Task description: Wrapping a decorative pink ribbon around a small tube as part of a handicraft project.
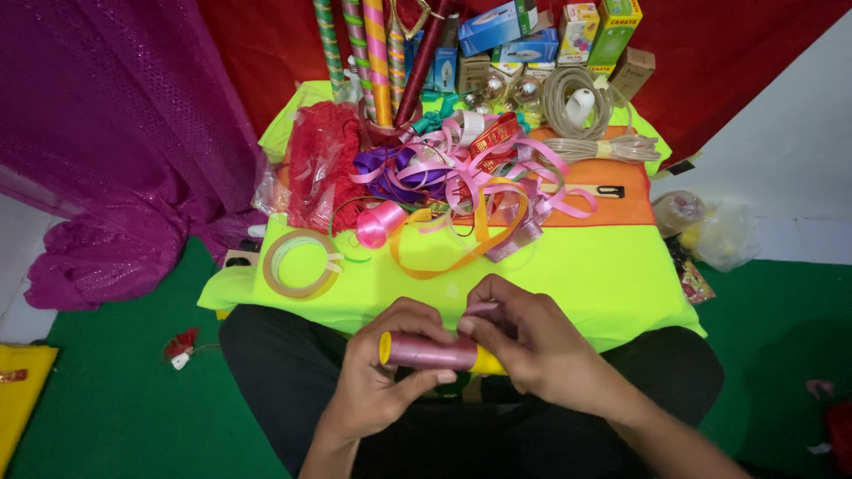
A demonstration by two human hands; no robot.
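Yellow tube (435,352), wrapped in dusty-pink ribbon, is held level above the lap, at 6 o'clock of the green cloth (568,266). Left hand (386,372) is closed round its left end; right hand (524,341) is pinched on its upper right. Ribbon tangle (470,173) sits at 12, tape ring (297,263) at 10. Tube's right end is hidden.

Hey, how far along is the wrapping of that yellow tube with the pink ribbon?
Done: dusty pink ribbon already covers most of the yellow tube. In hand: the left hand grips one end while the right hand presses the ribbon near the other. Left: yellow shows bare at both ends, and a pile of loose ribbons lies unused on the bright green table cloth.
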